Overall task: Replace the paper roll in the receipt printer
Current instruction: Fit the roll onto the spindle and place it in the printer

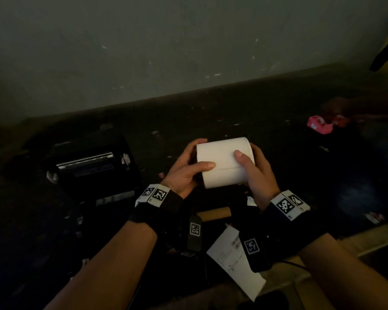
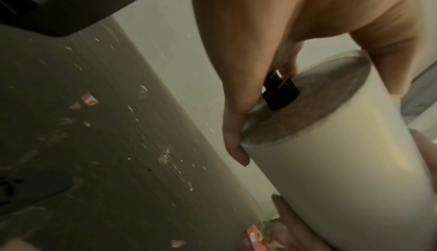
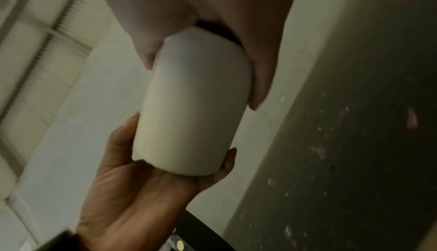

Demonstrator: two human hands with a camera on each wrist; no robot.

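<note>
**Fresh roll in both hands, above the table, right of the printer**

- Receipt printer (image 1: 92,168): black, sits on the dark table (image 1: 244,113) at left. Metal strip on top catches light. Can't tell whether the lid is up or down, too dark.
- Left hand (image 1: 188,171): wrapped around the left end of the white paper roll (image 1: 225,162). Thumb lies across the front face, fingers curl behind the end. In the left wrist view a black spindle piece (image 2: 280,92) sticks out of the roll's core, right by the fingers.
- Paper roll: held clear of the table, axis roughly horizontal, full-looking. Loose paper edge runs across the front under both thumbs.
- Right hand (image 1: 258,173): clamped on the right end, thumb on the front face, fingers behind.
- Below the hands, on the table: a brown cardboard core (image 1: 214,213) lying on its side, and a printed receipt slip (image 1: 233,260) nearer the table's front edge.
- Far right, well apart from everything: a pink tape dispenser (image 1: 320,125).
- Table has small paper scraps scattered all over.
</note>
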